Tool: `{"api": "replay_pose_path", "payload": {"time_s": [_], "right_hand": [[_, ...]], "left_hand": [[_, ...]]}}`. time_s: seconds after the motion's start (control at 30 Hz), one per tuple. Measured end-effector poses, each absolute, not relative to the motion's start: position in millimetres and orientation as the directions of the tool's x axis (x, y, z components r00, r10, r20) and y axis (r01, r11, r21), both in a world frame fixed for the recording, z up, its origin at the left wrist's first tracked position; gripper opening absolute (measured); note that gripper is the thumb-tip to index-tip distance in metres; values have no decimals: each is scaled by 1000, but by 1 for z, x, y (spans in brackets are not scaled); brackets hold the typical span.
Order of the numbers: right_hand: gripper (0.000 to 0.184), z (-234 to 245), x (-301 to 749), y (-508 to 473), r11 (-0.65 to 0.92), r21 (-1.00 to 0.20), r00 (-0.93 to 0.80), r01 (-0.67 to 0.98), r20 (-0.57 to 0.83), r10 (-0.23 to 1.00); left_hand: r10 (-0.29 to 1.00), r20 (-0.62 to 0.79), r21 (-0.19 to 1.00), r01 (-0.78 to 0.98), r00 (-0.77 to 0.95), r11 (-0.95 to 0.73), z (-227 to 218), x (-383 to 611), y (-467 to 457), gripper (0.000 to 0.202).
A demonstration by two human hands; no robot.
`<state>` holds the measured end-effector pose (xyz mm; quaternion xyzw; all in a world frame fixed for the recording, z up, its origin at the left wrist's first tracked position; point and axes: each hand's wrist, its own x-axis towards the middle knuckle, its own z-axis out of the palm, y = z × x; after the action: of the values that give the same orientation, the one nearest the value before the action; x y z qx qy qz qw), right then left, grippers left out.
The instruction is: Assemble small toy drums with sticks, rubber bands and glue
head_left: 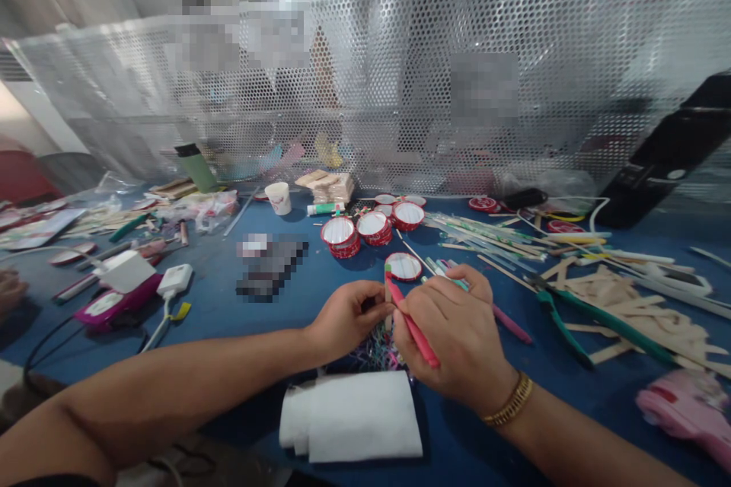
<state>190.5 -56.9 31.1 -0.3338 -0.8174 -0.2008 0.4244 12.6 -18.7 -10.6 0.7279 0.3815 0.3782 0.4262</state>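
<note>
My left hand (348,319) pinches a short flat wooden stick (388,291), held upright with green at its upper end. In my right hand (457,331) is a slim pink marker (419,336), slanted so that its front end meets the stick near the green part. A round red-rimmed lid with a white face (404,266) lies just beyond the fingertips. Below both hands sits a heap of shiny coloured shreds (377,350), partly covered by them. Closer to me is a folded white cloth or paper (359,418).
Red-and-white round stacks (343,236) stand ahead beside a paper cup (278,198). Green-handled pliers (599,319) lie by loose wooden sticks (622,297) on the right. A purple power strip (117,308) is left. A perforated metal panel (377,84) crosses behind; another person's hand (10,285) shows far left.
</note>
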Motion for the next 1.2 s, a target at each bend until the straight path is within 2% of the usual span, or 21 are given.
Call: {"api": "replay_pose_path", "payload": {"time_s": [1.2], "right_hand": [[22, 32, 191, -57, 686, 57, -417, 725, 829, 371]], "left_hand": [[875, 237, 903, 237, 421, -359, -9, 12, -20, 28]]}}
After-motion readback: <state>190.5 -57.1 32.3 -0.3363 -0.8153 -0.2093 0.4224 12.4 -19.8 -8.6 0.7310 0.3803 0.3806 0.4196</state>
